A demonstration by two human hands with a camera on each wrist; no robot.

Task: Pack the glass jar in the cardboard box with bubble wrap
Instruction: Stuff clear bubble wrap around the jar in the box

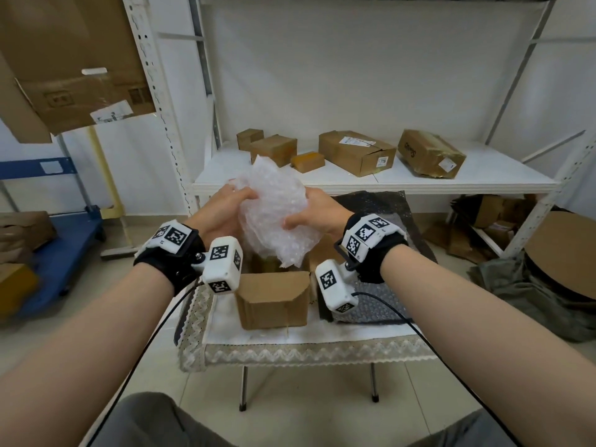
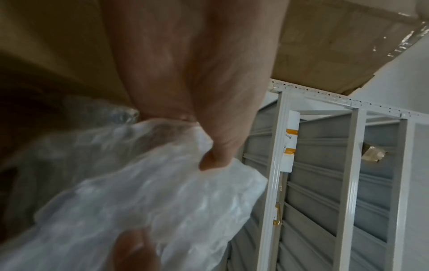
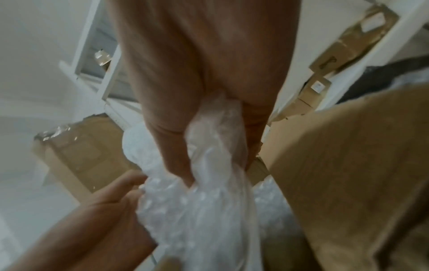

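Note:
A crumpled wad of clear bubble wrap [image 1: 277, 208] hangs in the air just above the open cardboard box [image 1: 272, 301] on the small table. My left hand [image 1: 225, 208] grips its left side, fingers curled into the plastic [image 2: 162, 201]. My right hand [image 1: 317, 212] grips the right side, thumb pressed into the wrap [image 3: 204, 201]. The wad's lower end dips into the box's mouth. Something yellowish shows inside the box under the wrap; the glass jar itself I cannot make out.
A lace-edged cloth [image 1: 290, 350] covers the little folding table. A dark bubble-wrap sheet [image 1: 380, 304] lies right of the box. Behind stands a white shelf [image 1: 354, 182] with several cardboard parcels. A blue trolley [image 1: 64, 240] sits on the left, more boxes on the right floor.

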